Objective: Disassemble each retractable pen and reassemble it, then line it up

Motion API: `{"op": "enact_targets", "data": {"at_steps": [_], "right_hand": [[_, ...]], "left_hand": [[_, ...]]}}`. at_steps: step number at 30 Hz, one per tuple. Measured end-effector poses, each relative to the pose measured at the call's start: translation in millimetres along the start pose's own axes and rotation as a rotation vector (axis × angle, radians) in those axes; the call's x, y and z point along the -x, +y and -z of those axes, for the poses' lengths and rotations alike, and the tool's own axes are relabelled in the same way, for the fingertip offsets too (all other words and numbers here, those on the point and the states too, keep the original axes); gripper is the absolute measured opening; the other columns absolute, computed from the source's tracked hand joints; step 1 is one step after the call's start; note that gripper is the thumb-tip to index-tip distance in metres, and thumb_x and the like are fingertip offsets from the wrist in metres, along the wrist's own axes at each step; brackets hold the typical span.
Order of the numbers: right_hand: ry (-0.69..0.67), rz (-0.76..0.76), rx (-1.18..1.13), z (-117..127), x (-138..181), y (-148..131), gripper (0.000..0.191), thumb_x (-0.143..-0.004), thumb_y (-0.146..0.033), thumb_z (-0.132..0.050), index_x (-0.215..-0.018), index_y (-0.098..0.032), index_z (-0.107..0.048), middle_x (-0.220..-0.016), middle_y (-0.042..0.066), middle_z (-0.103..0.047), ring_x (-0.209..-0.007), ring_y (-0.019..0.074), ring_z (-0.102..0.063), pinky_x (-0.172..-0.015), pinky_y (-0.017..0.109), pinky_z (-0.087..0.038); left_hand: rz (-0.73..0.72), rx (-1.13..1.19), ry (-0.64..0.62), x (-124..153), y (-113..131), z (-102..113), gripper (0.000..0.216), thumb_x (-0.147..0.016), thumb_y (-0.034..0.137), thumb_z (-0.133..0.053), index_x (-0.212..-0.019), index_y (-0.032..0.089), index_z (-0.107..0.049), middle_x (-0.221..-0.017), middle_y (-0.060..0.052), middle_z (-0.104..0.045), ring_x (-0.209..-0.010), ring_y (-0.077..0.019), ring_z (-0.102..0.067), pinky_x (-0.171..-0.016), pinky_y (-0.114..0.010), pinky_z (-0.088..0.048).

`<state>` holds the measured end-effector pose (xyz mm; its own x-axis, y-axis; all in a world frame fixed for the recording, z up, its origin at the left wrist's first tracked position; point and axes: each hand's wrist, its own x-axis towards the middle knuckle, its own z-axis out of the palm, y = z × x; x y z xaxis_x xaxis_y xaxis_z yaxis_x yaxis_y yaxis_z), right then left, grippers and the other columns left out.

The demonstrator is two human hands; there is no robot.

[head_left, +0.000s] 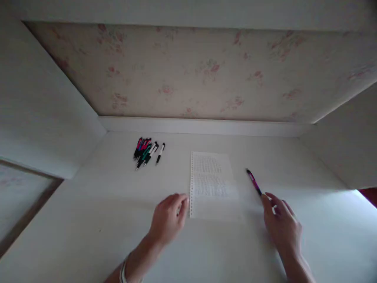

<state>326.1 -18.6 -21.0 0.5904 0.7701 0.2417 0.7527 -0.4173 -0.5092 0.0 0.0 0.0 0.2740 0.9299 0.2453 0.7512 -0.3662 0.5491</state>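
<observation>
My right hand (282, 220) pinches the lower end of a pink-and-black pen (253, 182) between thumb and fingers. The pen slants up and to the left, right of the paper. A white sheet of paper (210, 184) with a row of punched holes down its left edge lies on the desk, its upper part covered in rows of faint writing. Beside that holed edge is my left hand (169, 214), fingers curled in against the thumb, with no object visible in them. Whether its fingertips touch the paper I cannot tell.
A pile of several pens (144, 151) in red, blue, green and white lies at the back left of the white desk (118, 220). One white-and-black pen (160, 153) lies just right of the pile. White panels and a floral-papered wall (188, 78) enclose the desk.
</observation>
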Motion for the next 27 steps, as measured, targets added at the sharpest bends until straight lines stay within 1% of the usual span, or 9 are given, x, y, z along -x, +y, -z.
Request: {"op": "enact_targets", "data": {"at_steps": [4, 6, 9, 11, 13, 17, 20, 23, 27], "right_hand": [[-0.057, -0.012, -0.047, -6, -2, 10, 0.05, -0.081, -0.057, -0.047, -0.103, -0.02, -0.072, -0.086, 0.007, -0.068, -0.074, 0.0227, -0.064, -0.07, 0.032, -0.045], [-0.081, -0.034, -0.076, -10, -5, 12, 0.05, -0.08, -0.057, -0.048, -0.104, -0.02, -0.072, -0.087, 0.008, -0.07, -0.077, 0.0246, -0.065, -0.073, 0.033, -0.045], [-0.108, -0.078, -0.097, -14, -8, 14, 0.051, -0.079, -0.058, -0.048, -0.104, -0.021, -0.072, -0.085, 0.008, -0.07, -0.077, 0.0256, -0.065, -0.073, 0.035, -0.046], [-0.111, -0.094, -0.101, -15, -9, 15, 0.051, -0.079, -0.059, -0.048, -0.105, -0.021, -0.072, -0.086, 0.008, -0.071, -0.078, 0.0258, -0.065, -0.073, 0.035, -0.046], [-0.111, -0.097, -0.108, -15, -10, 16, 0.051, -0.079, -0.059, -0.048, -0.105, -0.021, -0.072, -0.086, 0.008, -0.071, -0.078, 0.0257, -0.065, -0.073, 0.035, -0.046], [-0.103, -0.09, -0.123, -15, -10, 17, 0.051, -0.079, -0.059, -0.048, -0.104, -0.021, -0.072, -0.087, 0.009, -0.072, -0.076, 0.0247, -0.065, -0.073, 0.035, -0.046], [-0.098, -0.09, -0.125, -14, -10, 16, 0.051, -0.079, -0.058, -0.048, -0.104, -0.02, -0.072, -0.088, 0.009, -0.072, -0.075, 0.0247, -0.064, -0.074, 0.035, -0.046], [-0.098, -0.103, -0.129, -13, -10, 15, 0.053, -0.078, -0.058, -0.047, -0.104, -0.02, -0.072, -0.089, 0.01, -0.072, -0.074, 0.0246, -0.064, -0.073, 0.036, -0.047], [-0.087, -0.118, -0.144, -13, -10, 15, 0.052, -0.079, -0.057, -0.048, -0.105, -0.02, -0.072, -0.09, 0.01, -0.073, -0.073, 0.024, -0.064, -0.072, 0.035, -0.047]], "left_hand": [[0.2, -0.335, 0.135, -46, -48, 28, 0.019, -0.096, 0.027, -0.047, -0.097, 0.021, -0.065, -0.089, -0.003, -0.072, -0.074, -0.0178, -0.066, -0.066, -0.026, -0.044], [0.265, -0.473, 0.18, -66, -69, 36, 0.022, -0.095, 0.034, -0.048, -0.102, 0.02, -0.065, -0.094, -0.005, -0.071, -0.08, -0.0217, -0.067, -0.065, -0.028, -0.045], [0.336, -0.609, 0.166, -89, -94, 39, 0.03, -0.095, 0.038, -0.046, -0.109, 0.018, -0.064, -0.1, -0.01, -0.07, -0.089, -0.0271, -0.066, -0.066, -0.031, -0.047], [0.36, -0.646, 0.124, -99, -104, 37, 0.034, -0.094, 0.038, -0.045, -0.111, 0.016, -0.064, -0.105, -0.013, -0.068, -0.092, -0.0298, -0.066, -0.067, -0.033, -0.049], [0.365, -0.649, 0.099, -103, -109, 35, 0.036, -0.095, 0.038, -0.042, -0.108, 0.014, -0.065, -0.104, -0.014, -0.068, -0.091, -0.0313, -0.066, -0.068, -0.035, -0.05], [0.325, -0.616, 0.055, -103, -112, 31, 0.038, -0.096, 0.037, -0.039, -0.096, 0.013, -0.068, -0.1, -0.016, -0.068, -0.094, -0.0329, -0.065, -0.073, -0.038, -0.05], [0.303, -0.567, 0.033, -103, -113, 28, 0.036, -0.096, 0.035, -0.04, -0.097, 0.013, -0.069, -0.102, -0.017, -0.068, -0.095, -0.0331, -0.065, -0.075, -0.04, -0.05], [0.31, -0.494, 0.04, -104, -115, 27, 0.034, -0.095, 0.031, -0.041, -0.096, 0.012, -0.069, -0.101, -0.018, -0.068, -0.096, -0.0333, -0.065, -0.078, -0.04, -0.049], [0.342, -0.346, 0.088, -102, -117, 29, 0.031, -0.093, 0.027, -0.043, -0.094, 0.012, -0.07, -0.098, -0.018, -0.069, -0.097, -0.0332, -0.064, -0.081, -0.04, -0.047]]}}
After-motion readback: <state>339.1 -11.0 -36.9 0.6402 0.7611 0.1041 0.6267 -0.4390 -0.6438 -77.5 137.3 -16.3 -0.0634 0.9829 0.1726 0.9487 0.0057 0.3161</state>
